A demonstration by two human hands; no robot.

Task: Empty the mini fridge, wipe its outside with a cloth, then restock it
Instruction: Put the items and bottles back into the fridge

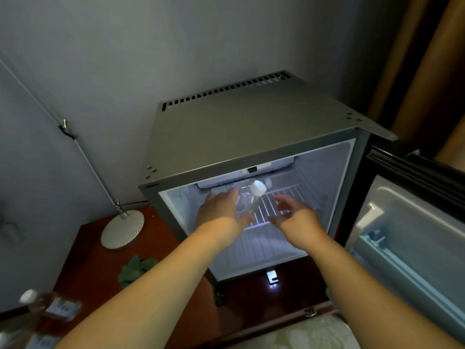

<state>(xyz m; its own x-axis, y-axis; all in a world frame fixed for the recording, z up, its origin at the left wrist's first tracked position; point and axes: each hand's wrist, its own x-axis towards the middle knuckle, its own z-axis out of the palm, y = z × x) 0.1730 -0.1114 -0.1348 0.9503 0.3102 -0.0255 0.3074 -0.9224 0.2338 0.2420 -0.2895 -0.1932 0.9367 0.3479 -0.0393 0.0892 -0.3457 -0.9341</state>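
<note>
The grey mini fridge point(251, 127) stands on a wooden surface with its door point(412, 230) swung open to the right and its inside lit. My left hand point(221, 210) grips a clear water bottle point(247, 200) with a white cap, tilted over the wire shelf point(274, 205) inside the fridge. My right hand point(294, 212) hovers beside it above the shelf, fingers loosely spread and holding nothing. A crumpled green cloth point(136, 270) lies on the wood to the left of the fridge.
A round white lamp base point(122, 229) with a slanted pole stands at the left by the wall. More water bottles point(45, 306) lie at the bottom left. A brown curtain point(427, 71) hangs at the right. The door's inner shelves look bare.
</note>
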